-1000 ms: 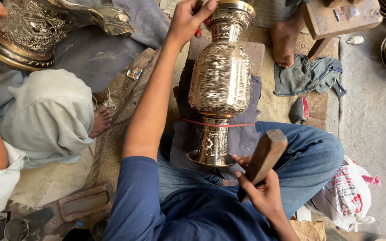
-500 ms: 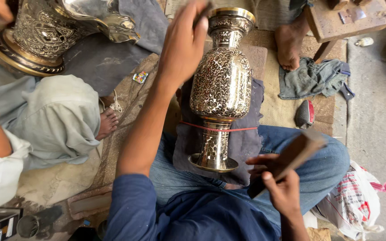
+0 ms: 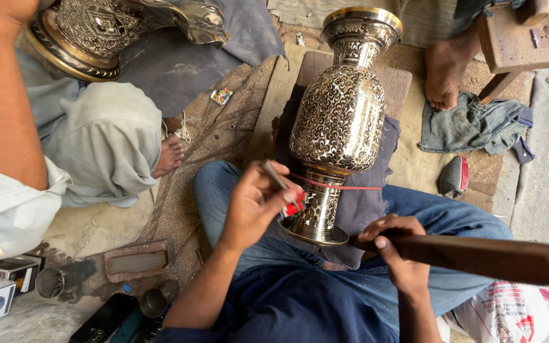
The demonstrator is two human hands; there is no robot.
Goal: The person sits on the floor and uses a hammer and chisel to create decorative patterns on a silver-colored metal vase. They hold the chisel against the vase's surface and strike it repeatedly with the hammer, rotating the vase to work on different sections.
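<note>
Punch in my left hand, wooden block in my right, vase across my lap.

My left hand pinches a thin metal punch with red tape at its lower end, tip near the foot of the engraved brass vase. The vase lies on a dark cloth over my legs, a red string around its stem. My right hand wraps tight around a wooden block.

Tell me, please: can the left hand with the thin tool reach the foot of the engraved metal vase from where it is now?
Probably yes. The left hand holds a thin metal tool right beside the vase's foot, with nothing between them. The right hand with the wooden mallet stays on the other side.
</note>
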